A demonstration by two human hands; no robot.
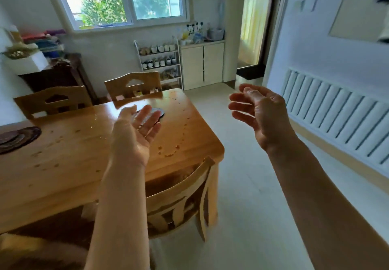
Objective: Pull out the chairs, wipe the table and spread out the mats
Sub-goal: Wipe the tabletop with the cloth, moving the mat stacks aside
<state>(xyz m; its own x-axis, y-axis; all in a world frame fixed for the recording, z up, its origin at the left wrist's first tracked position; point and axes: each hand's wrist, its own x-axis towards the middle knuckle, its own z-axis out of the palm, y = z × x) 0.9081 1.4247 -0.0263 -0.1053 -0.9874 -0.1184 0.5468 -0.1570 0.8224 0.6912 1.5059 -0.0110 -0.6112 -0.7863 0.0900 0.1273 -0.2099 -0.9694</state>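
A wooden table (69, 154) fills the left half of the view, with water drops (168, 150) on its top. A dark round mat (17, 139) lies at its left edge, and another dark mat (161, 112) lies farther back, partly hidden by my left hand. My left hand (136, 128) hovers above the table, palm up, fingers relaxed, holding nothing. My right hand (261, 112) is raised over the floor to the right of the table, fingers loosely spread and empty. One chair (179, 200) is tucked in at the near side. Two chairs (132, 86) (52, 101) stand at the far side.
A white radiator (336, 109) runs along the right wall. Behind the table stand a shoe rack (160, 59), a cream cabinet (202, 65) and a dark sideboard (56, 74) with folded cloths. A doorway (252, 38) opens at the back right. Pale floor stretches right of the table.
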